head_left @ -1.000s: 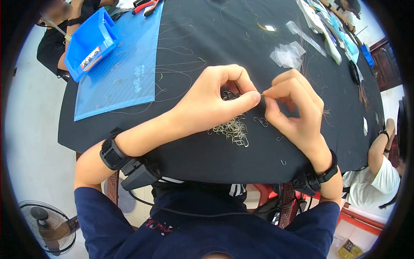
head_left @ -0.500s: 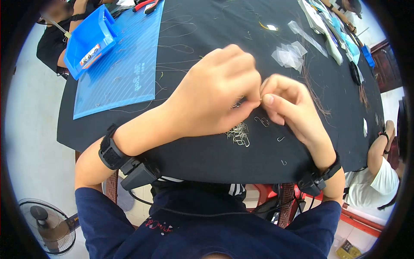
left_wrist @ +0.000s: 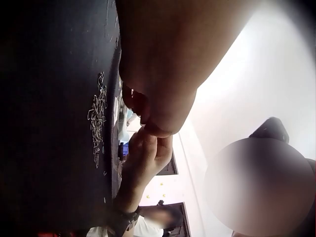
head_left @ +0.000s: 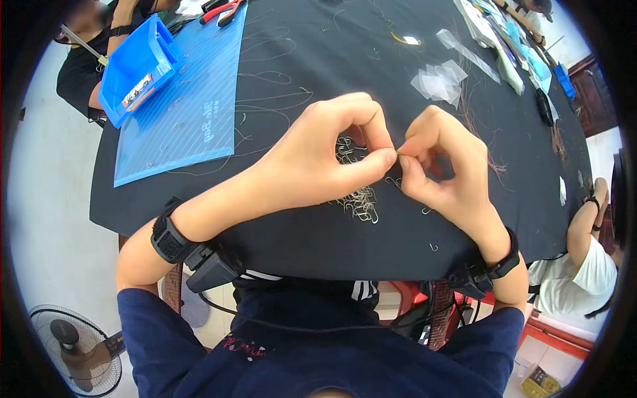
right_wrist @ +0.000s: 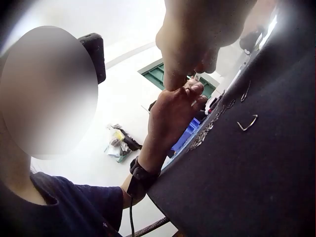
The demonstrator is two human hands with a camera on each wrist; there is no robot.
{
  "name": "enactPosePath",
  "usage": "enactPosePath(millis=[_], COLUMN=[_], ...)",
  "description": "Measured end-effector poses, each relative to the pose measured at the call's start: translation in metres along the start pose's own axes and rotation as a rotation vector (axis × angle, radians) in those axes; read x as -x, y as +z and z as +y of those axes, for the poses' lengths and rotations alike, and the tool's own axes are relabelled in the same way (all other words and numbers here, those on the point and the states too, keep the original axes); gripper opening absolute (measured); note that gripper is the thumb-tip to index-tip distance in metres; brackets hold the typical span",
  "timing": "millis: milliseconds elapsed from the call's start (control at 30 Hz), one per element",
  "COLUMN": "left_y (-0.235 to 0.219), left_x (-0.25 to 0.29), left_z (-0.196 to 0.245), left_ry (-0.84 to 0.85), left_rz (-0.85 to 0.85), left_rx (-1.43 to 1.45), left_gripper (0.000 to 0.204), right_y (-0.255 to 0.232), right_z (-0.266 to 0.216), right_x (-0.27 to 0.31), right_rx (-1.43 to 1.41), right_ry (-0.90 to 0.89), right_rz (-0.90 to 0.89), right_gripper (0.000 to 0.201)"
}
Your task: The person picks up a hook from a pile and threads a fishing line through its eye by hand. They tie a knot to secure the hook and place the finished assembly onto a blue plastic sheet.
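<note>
Both hands meet over the black table, fingertip to fingertip. The left hand [head_left: 312, 152] pinches thumb against forefinger, and the right hand [head_left: 454, 169] pinches from the other side. Between the tips shows a small thin golden piece [head_left: 399, 155], mostly hidden by the fingers; I cannot tell its kind. Under and behind the left hand lies a pile of metal fish hooks [head_left: 361, 205], partly covered by that hand in the head view. Single hooks lie nearer the right wrist, one of them a loose fish hook [head_left: 433, 247]. In the right wrist view another hook [right_wrist: 248, 123] lies on the tabletop.
A blue file bag [head_left: 199, 126] bears a blue bin [head_left: 136, 73], with red-handled pliers [head_left: 222, 12] at its top. Thin lines [head_left: 272, 106] trail from the bag. Clear plastic pieces [head_left: 439, 83] and reddish-brown strands [head_left: 494, 162] lie to the right. Other people sit around the table.
Half a second ago the left hand was turned knuckles-up over the pinch; now it has rolled back, thumb and forefinger in a ring. The right hand has turned back too. Fingertips stay together.
</note>
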State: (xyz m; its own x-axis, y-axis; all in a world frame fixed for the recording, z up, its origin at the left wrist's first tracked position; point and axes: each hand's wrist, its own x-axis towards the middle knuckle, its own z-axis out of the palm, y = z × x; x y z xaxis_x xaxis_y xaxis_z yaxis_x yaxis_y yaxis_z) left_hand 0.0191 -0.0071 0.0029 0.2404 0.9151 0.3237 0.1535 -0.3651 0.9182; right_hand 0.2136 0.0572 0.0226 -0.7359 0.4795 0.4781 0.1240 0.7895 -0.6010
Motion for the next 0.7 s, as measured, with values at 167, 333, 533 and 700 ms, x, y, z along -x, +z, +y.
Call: enactPosePath(millis=[167, 333, 533, 700], left_y=[-0.005, -0.0039, -0.0078, -0.0047], left_x=[-0.0021, -0.0033, -0.0041, -0.0039], left_z=[0.0011, 0.0018, -0.0064, -0.0046], left_ry=[0.362, 0.453, 0.262, 0.249], left_rz=[0.037, 0.045, 0.175, 0.207], left_rx=[-0.451, -0.603, -0.361, -0.34], left_gripper=[0.016, 0.019, 0.012, 0.006], right_y=[0.0003, -0.0068, -0.0029, -0.0004], right_z=[0.0068, 0.0118, 0.0092, 0.0093], right_x=[0.0044, 0.0002, -0.0011, -0.0001], right_rx=[-0.429, -0.742, -0.723, -0.753], right_ry=[0.381, 0.583, 0.496, 0.495], right_rz=[-0.168, -0.331, -0.092, -0.034], right_gripper=[0.007, 0.014, 0.016, 0.015])
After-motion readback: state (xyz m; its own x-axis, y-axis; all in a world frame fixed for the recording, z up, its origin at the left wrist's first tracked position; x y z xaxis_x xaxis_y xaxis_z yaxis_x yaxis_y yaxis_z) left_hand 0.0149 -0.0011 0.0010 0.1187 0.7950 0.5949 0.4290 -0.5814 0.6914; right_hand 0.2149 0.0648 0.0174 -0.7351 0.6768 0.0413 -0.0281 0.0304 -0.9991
